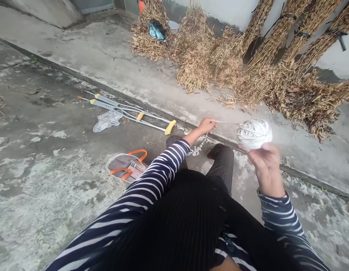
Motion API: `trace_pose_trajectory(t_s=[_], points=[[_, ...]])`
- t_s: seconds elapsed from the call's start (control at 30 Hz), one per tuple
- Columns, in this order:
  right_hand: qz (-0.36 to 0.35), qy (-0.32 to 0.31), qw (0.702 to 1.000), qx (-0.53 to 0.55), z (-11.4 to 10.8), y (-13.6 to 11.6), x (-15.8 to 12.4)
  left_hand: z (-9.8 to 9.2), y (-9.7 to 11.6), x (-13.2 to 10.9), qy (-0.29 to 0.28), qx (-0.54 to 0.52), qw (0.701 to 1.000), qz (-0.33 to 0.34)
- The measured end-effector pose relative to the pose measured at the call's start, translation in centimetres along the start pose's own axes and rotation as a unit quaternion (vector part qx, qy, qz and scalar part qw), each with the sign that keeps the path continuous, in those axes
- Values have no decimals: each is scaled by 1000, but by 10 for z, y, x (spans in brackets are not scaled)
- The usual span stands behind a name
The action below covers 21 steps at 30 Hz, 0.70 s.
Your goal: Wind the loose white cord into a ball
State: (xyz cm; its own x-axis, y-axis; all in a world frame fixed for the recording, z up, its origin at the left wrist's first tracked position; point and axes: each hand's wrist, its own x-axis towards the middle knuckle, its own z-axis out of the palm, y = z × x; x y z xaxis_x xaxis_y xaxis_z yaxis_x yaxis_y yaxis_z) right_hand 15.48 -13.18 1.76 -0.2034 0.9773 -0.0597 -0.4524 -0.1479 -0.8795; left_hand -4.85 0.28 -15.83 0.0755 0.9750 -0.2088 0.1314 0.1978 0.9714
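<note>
My right hand [265,161] grips a large ball of white cord [254,134] from below, its fingers curled round the underside. From the ball's upper left a strand of cord [227,122] runs out, pulled straight, to my left hand [207,126]. The fingers of that hand are closed in a pinch on the strand, and a short end seems to hang below them. The hands are well apart, both held out in front of my body above the concrete step.
Grey crutches with yellow pads [129,113] lie at the left beside a crumpled plastic bag [107,120]. Nearer me stands a bag with orange handles [126,167]. Bundles of dried stalks [265,81] lean on the wall. The step edge [152,106] crosses before my feet.
</note>
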Motion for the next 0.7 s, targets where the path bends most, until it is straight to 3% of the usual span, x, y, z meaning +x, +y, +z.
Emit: trace_pose_trajectory(t_s=[0.1,0.27,0.37,0.57,0.7], points=[[-40,-23,999,-2,5,-14,-6,1,1,-3,10,-8,1000,13],[-30,-22,999,-33,-1,-27,-1,5,-5,-26,-134,25,990,40],[-15,-16,999,-39,-7,-25,8,16,1,-45,-174,2,983,53],[22,-24,999,-44,-18,-17,19,51,59,-65,-162,-228,945,171],[36,-10,998,-49,-35,-18,21,55,83,-71,-151,-208,951,173]])
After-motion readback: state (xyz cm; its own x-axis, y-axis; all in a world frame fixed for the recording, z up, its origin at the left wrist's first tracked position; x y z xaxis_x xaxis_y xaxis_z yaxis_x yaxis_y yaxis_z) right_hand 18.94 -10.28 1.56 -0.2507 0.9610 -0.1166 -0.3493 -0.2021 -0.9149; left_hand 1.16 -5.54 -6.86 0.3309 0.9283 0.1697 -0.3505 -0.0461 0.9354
